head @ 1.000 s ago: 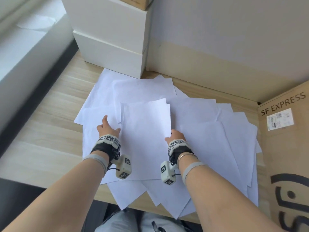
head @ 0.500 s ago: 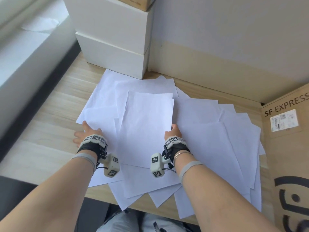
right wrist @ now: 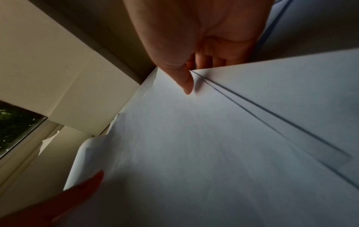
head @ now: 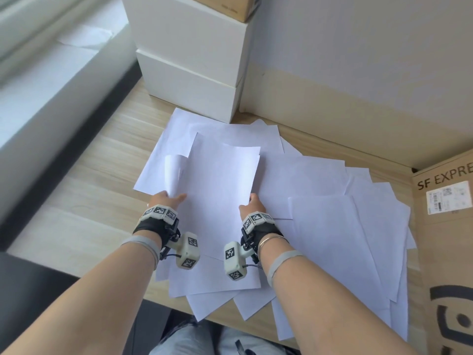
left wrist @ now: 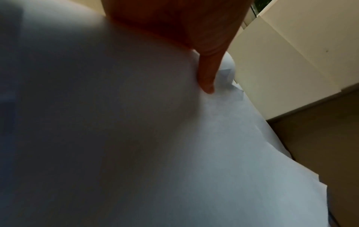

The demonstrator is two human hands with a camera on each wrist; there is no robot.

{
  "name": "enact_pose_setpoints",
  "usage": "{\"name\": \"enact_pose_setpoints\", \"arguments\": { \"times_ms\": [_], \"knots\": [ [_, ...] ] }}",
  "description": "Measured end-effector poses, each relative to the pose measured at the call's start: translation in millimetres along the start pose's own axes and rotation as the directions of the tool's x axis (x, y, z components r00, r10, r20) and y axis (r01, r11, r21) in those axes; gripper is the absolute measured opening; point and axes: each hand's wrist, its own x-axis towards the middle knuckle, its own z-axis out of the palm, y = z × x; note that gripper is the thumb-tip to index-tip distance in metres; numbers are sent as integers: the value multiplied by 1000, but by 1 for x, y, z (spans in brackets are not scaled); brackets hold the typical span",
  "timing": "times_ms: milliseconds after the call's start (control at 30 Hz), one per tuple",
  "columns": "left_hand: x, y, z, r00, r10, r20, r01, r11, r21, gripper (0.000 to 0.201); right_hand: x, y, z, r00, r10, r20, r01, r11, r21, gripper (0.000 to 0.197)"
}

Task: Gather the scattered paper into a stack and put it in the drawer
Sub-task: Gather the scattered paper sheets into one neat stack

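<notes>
Over the desk's (head: 76, 226) near edge several loose sheets (head: 332, 252) overhang. Just beyond, the left hand (head: 166, 201) and right hand (head: 252, 204) each pinch a side of the gathered stack (head: 220, 196), thumbs on top. At the far edge stand white boxes (head: 189, 80).

Paper sheets (head: 225, 180): thin, white, matt, smooth, one edge curled. Surface (head: 102, 175): pale wood-grain laminate, slight sheen. Boxes (head: 194, 80): white, matt, smooth. Carton (head: 445, 252): brown cardboard, matt, printed, paper label.
</notes>
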Motion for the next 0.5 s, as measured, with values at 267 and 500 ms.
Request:
{"name": "enact_pose_setpoints", "arguments": {
  "times_ms": [267,500],
  "knots": [
    [2,-3,-7,999,-1,37,0,1000,15,44,1,-2,-6,988,-122,98,139,971,-195,11],
    [11,-13,-21,999,-31,-21,30,998,-48,44,24,5,-28,961,-278,-1,246,853,-460,50]
  ]
}}
